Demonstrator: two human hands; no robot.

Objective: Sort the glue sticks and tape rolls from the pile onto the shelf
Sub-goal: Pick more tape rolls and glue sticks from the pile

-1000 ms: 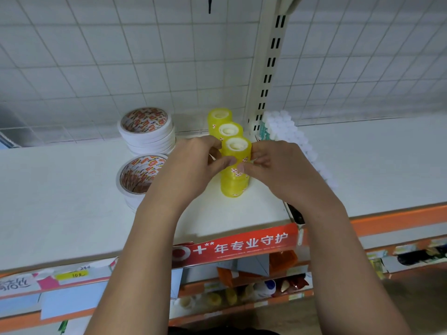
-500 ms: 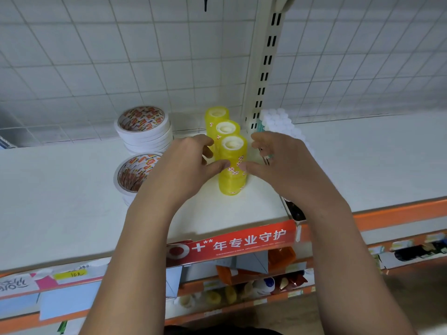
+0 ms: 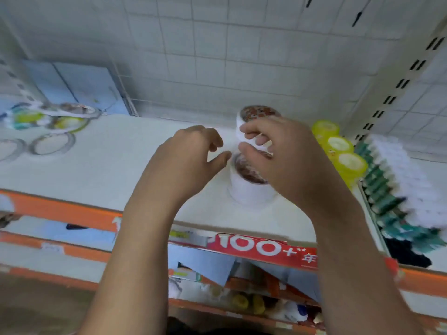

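Three stacks of yellow tape rolls (image 3: 348,163) stand in a row on the white shelf (image 3: 96,170), just left of a row of green glue sticks with white caps (image 3: 391,180). Two stacks of wide white tape rolls (image 3: 249,194) stand left of the yellow ones. My right hand (image 3: 283,155) hovers in front of these white stacks, fingers loosely curled, with nothing plainly held. My left hand (image 3: 191,153) hangs beside it with relaxed, empty fingers. A mixed pile of tape rolls (image 3: 48,119) lies at the far left of the shelf. The view is motion-blurred.
Loose thin tape rings (image 3: 53,143) lie near the pile. Blue flat boxes (image 3: 72,85) lean against the wire-grid back wall. A slotted upright post (image 3: 399,83) rises at the right. An orange-edged lower shelf (image 3: 246,303) holds more goods.
Both hands have let go of the front yellow tape stack and moved left, in front of the white tape stacks. My head has turned left, bringing the pile into view.
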